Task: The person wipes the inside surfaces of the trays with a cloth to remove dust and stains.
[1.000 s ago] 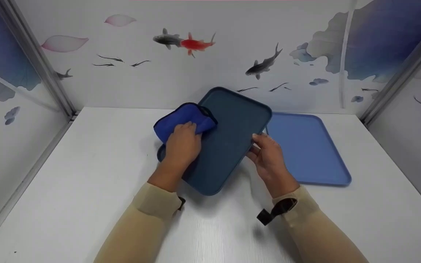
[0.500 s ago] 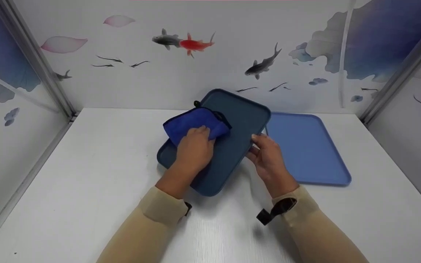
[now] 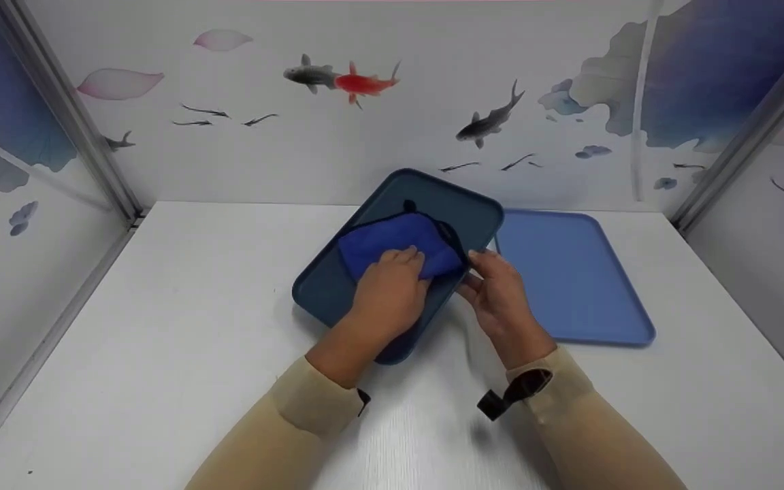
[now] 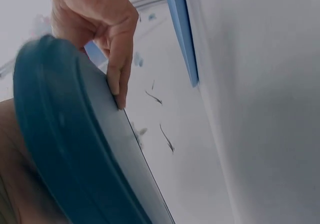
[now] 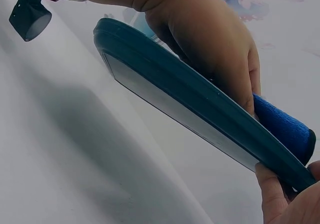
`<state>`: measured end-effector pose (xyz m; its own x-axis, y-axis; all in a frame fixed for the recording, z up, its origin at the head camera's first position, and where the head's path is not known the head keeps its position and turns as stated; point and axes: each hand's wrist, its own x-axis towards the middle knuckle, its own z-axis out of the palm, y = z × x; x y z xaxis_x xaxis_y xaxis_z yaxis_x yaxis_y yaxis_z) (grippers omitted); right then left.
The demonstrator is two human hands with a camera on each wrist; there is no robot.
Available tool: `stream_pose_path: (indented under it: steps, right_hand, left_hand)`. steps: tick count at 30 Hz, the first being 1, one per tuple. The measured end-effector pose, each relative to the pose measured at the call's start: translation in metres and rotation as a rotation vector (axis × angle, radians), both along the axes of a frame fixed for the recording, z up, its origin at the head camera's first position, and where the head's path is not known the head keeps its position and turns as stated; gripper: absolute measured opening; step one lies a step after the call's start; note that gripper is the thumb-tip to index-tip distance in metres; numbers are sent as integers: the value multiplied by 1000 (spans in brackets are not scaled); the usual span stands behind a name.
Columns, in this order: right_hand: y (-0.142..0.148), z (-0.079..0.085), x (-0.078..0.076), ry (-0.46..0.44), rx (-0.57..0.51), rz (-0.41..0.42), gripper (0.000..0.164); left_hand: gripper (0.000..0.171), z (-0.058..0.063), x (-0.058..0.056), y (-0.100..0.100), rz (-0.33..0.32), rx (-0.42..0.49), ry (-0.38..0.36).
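Observation:
A dark teal tray [image 3: 327,289] is held tilted above the white table. My right hand [image 3: 501,292] pinches its right edge, thumb on top and fingers beneath; the left wrist view shows those fingers against the underside of the tray [image 4: 55,129]. On the tray's upper face lies a blue cloth [image 3: 382,238] with black edging and a small black tab. My left hand [image 3: 390,296] grips the cloth and presses it to the surface, its fingertips hidden. In the right wrist view, the cloth [image 5: 282,126] bulges beyond the left hand [image 5: 215,48].
A lighter blue tray [image 3: 572,279] lies flat on the table [image 3: 160,327] to the right, behind the right hand. White panels printed with fish stand at the back and both sides. A black device [image 3: 494,405] is strapped at the right wrist.
My left hand has slid the cloth rightwards and slightly nearer across the teal tray, from its left edge to its right edge. The right hand has stayed at the tray's edge.

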<state>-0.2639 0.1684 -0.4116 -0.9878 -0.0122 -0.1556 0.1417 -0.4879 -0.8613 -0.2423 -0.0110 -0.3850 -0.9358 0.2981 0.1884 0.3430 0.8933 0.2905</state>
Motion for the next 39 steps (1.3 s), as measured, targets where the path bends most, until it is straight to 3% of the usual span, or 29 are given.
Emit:
stream_pose_path:
  steps: [9, 17, 22, 30, 35, 39]
  right_hand:
    - [-1, 2, -5, -62, -19, -51, 38]
    - [0, 2, -5, -60, -30, -78, 34]
    - [0, 2, -5, -40, -43, -77, 31]
    - [-1, 0, -2, -46, 0, -58, 31]
    - [-2, 2, -2, -46, 11, -51, 29]
    - [0, 3, -2, -37, 0, -38, 38]
  left_hand:
    - [48, 0, 14, 17, -68, -70, 30]
    - [43, 3, 18, 20, -118, 27, 11]
    - [41, 3, 14, 19, -120, 62, 2]
    - [38, 2, 7, 19, -75, 172, -90]
    - [37, 12, 0, 16, -63, 191, -116]
    - [37, 23, -10, 11, -60, 211, -153]
